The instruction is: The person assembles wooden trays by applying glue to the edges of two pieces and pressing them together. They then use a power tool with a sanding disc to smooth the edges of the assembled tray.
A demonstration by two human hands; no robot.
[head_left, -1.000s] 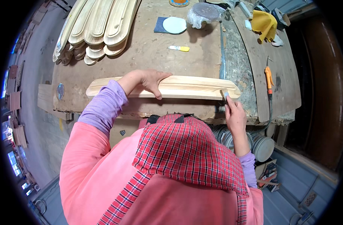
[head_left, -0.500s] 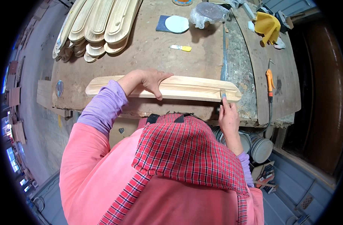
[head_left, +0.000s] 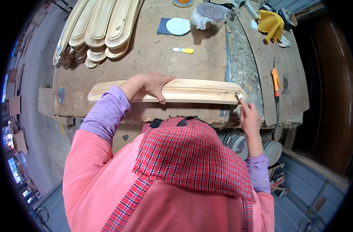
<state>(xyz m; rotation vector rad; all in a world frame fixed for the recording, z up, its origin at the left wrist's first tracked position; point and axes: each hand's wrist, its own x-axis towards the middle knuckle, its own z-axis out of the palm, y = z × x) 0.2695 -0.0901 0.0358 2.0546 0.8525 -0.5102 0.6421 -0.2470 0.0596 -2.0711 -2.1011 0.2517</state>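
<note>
From the head view, I see a long pale board [head_left: 201, 87] lying crosswise on the tabletop [head_left: 203, 65], close to the worker's front. That board is where everything is happening. The left hand [head_left: 151, 86] sits across it left of its middle, fingers spread wide, the thumb toward its near edge and the forefinger toward its far edge; they lie over the wood rather than closing round it. At the board's right end, the right hand [head_left: 250, 117] has its fingers pinched together on a small pale tool [head_left: 240, 96], whose tip meets the wood; its exact kind is too small to tell.

I'd judge this board part-way through, since the small pale tool is on it. How much of its surface is done, I can't make out. Beyond the board and to its left, a pile of similar boards [head_left: 118, 29] lies layered; whether those are finished or waiting, I can't say. A yellow-handled brush [head_left: 188, 50] lies beyond the board, and an orange-handled tool [head_left: 276, 79] rests to its right, both out of hand.
</note>
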